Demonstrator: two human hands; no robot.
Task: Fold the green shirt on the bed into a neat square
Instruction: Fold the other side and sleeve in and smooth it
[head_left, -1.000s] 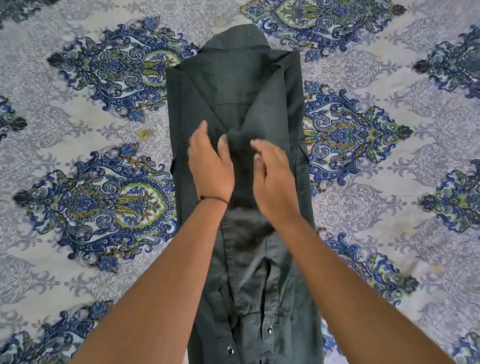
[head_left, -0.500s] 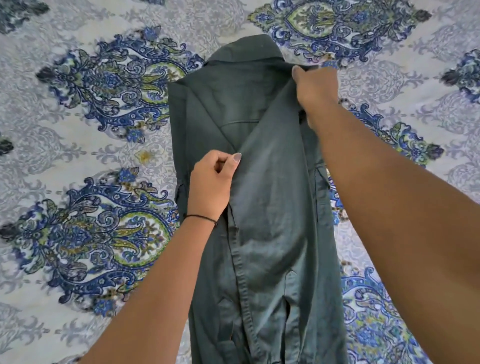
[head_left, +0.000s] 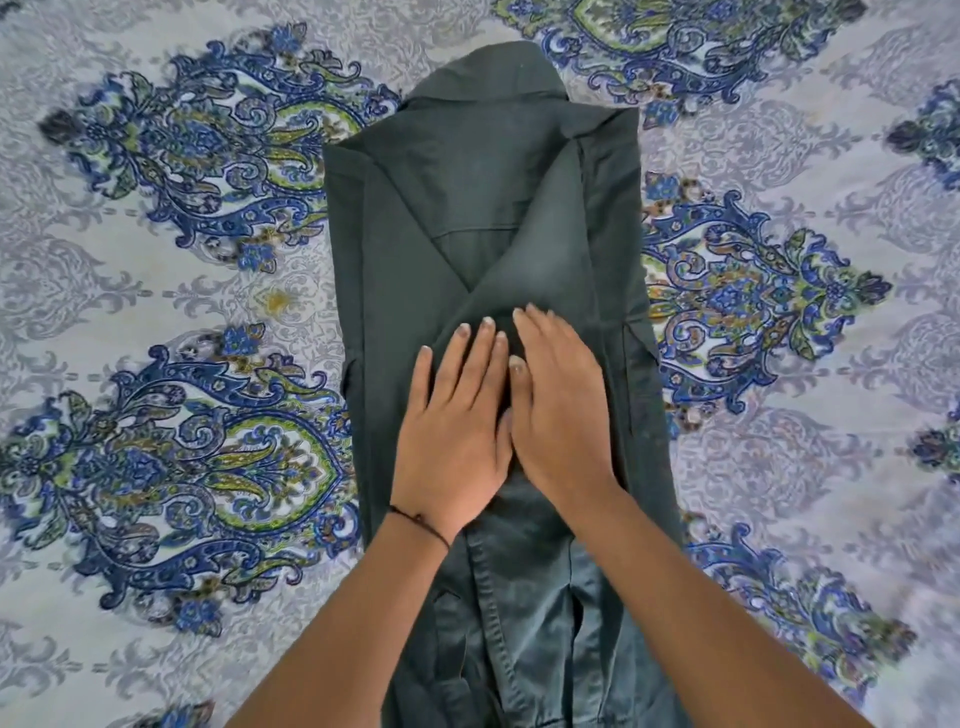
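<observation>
The dark green shirt (head_left: 483, 208) lies face down on the bed as a long narrow strip, collar at the far end, both sides folded inward so the flaps cross in a V. My left hand (head_left: 452, 421) rests flat on the middle of the shirt, fingers spread, a thin black band at the wrist. My right hand (head_left: 558, 405) lies flat right beside it, touching it, palm down on the right flap. Neither hand holds any cloth. The shirt's lower end runs under my forearms and out of view at the bottom.
The bed sheet (head_left: 171, 291) is pale grey with large blue and green paisley medallions and spreads out on both sides of the shirt. A small yellow spot (head_left: 276, 300) marks the sheet left of the shirt.
Half a second ago my right hand gripped the shirt's far right shoulder and my left pinched the flap edge. Both have let go and come together flat on the shirt's middle.
</observation>
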